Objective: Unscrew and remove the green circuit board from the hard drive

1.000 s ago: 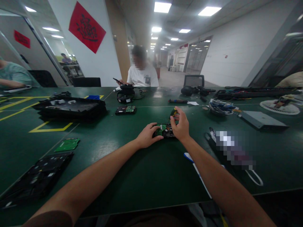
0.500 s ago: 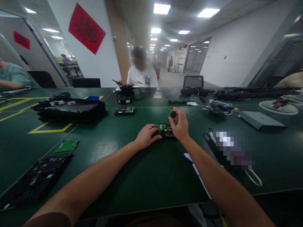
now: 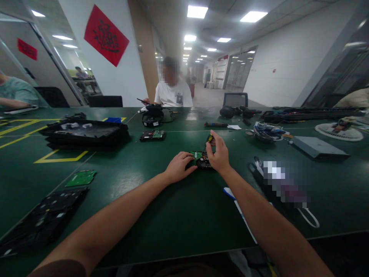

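Note:
A small black hard drive (image 3: pixel 202 160) with a green circuit board on top lies on the green table (image 3: pixel 178 215) in front of me. My left hand (image 3: pixel 179 167) rests on its left end, fingers curled over the edge and pressing it down. My right hand (image 3: pixel 218 152) is closed round a screwdriver (image 3: pixel 209 139) with a black and yellow handle, held upright with its tip down on the drive's right side.
A second hard drive (image 3: pixel 152 134) lies farther back. A black tray (image 3: pixel 83 132) sits to the left, a green board (image 3: pixel 81 177) and a dark panel (image 3: pixel 43 220) nearer. Cables (image 3: pixel 268 130), a grey box (image 3: pixel 317 146) and a lanyard (image 3: pixel 288 188) lie right. A person (image 3: pixel 173 90) sits opposite.
My right hand has turned slightly on the screwdriver handle, fingers closing in. My left hand has shifted a little along the drive's edge. The drive stays in place.

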Motion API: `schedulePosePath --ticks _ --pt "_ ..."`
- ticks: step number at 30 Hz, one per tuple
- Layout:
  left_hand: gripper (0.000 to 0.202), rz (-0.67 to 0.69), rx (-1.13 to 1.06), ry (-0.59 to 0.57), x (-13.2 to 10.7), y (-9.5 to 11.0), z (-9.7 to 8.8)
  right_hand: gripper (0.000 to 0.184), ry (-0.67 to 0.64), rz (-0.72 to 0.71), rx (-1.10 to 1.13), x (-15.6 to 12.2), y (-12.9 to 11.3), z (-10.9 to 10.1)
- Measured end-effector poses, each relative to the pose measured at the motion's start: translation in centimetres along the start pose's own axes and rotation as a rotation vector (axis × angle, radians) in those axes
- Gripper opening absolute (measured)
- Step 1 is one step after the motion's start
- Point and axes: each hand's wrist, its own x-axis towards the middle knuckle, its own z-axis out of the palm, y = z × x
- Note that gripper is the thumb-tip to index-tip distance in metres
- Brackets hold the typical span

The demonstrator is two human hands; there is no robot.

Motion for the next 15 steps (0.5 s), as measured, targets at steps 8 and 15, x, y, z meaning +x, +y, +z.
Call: schedulePosePath --ticks 8,15 --pt "0.039 -0.017 -0.02 -0.008 0.0 0.14 -0.1 0.057 0.016 0.044 0.009 -0.17 0.31 0.16" --pt "0.042 -0.056 -0.008 -0.007 -0.21 0.03 0.28 0.053 -0.006 0.06 0.086 -0.28 0.82 0.59"
